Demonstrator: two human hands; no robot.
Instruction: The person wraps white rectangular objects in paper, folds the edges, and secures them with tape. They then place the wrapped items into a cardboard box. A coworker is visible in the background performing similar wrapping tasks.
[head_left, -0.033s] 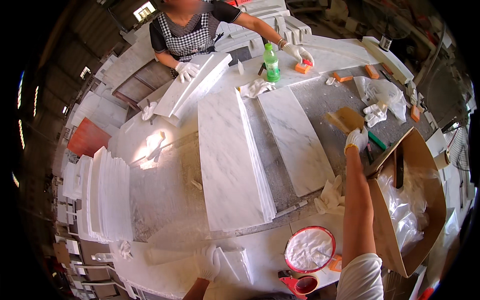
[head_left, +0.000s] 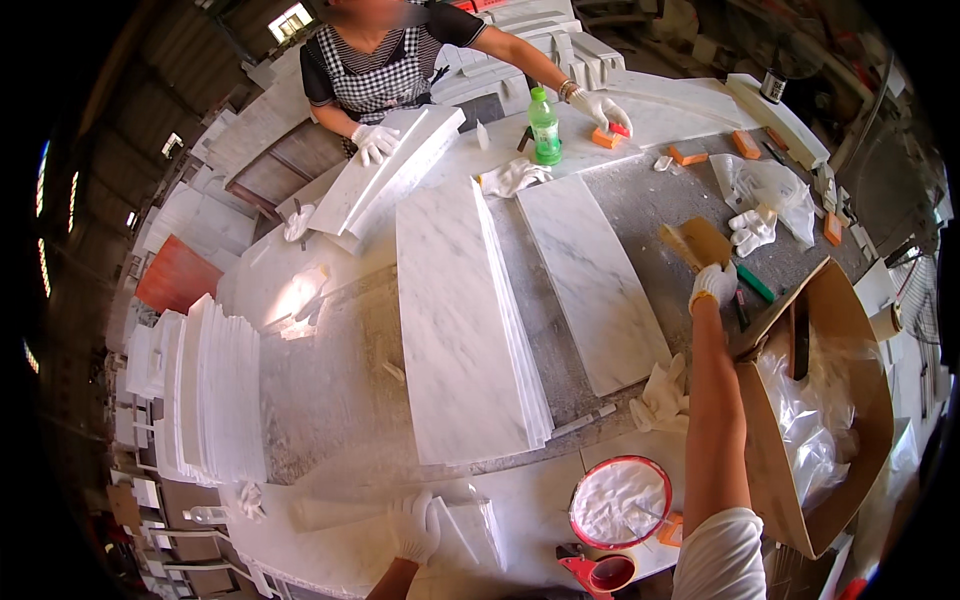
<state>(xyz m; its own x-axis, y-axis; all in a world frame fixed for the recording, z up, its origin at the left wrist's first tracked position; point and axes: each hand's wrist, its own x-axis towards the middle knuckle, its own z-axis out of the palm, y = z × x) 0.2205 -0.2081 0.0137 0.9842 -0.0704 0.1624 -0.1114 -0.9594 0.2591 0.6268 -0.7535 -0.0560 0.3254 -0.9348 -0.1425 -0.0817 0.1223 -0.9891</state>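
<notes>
My left hand point(head_left: 413, 527), in a white glove, lies with fingers stretched along the side of a white marble piece point(head_left: 467, 530) near the table's front edge. What its fingertips touch is partly hidden. At the end of my outstretched arm, my gloved right hand point(head_left: 713, 284) is closed on a bent brown sheet point(head_left: 697, 243), held over the grey tabletop. Just right of that hand lies a green bar-shaped thing point(head_left: 754, 283). Left of the sheet, a single grey-veined marble slab point(head_left: 598, 290) lies flat beside a stack of longer slabs point(head_left: 465, 330).
Across the table a person point(head_left: 370, 70) in white gloves touches a marble piece and an orange block point(head_left: 606, 138). A green bottle point(head_left: 545, 128) stands nearby. Close to me are a red-rimmed bowl of white paste point(head_left: 620, 500), a tape dispenser point(head_left: 600, 572) and an open cardboard box point(head_left: 870, 420).
</notes>
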